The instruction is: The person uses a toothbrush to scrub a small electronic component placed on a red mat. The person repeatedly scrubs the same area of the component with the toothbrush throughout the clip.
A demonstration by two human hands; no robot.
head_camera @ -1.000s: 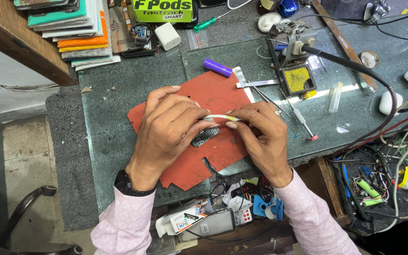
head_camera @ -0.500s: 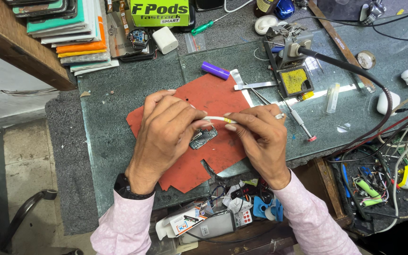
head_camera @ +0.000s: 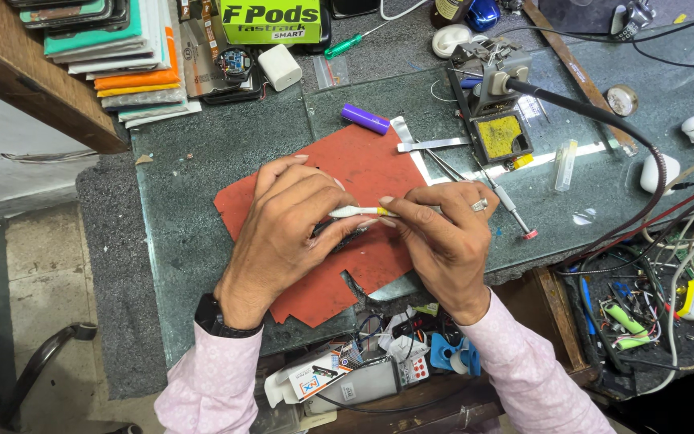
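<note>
My left hand (head_camera: pixel 283 229) rests on a red work mat (head_camera: pixel 363 165) and covers a small dark object (head_camera: pixel 343 235), holding it down; most of that object is hidden under the fingers. My right hand (head_camera: pixel 443 241) grips a thin white and yellow tool (head_camera: pixel 361 211), its tip pointing left against my left fingers. A ring is on the right hand and a black watch (head_camera: pixel 212 317) on the left wrist. Both sleeves are pink.
A purple cylinder (head_camera: pixel 365 119), metal tweezers (head_camera: pixel 435 145) and a red-tipped screwdriver (head_camera: pixel 512 213) lie beyond the mat. A soldering iron stand (head_camera: pixel 496 104) with a yellow sponge sits right. Stacked cases (head_camera: pixel 114 48) and a green box (head_camera: pixel 271 20) are at the back; tangled wires (head_camera: pixel 668 273) at right.
Both hands have stayed over the mat with only small finger shifts; the tool has tilted a little. The view has drifted slightly.
</note>
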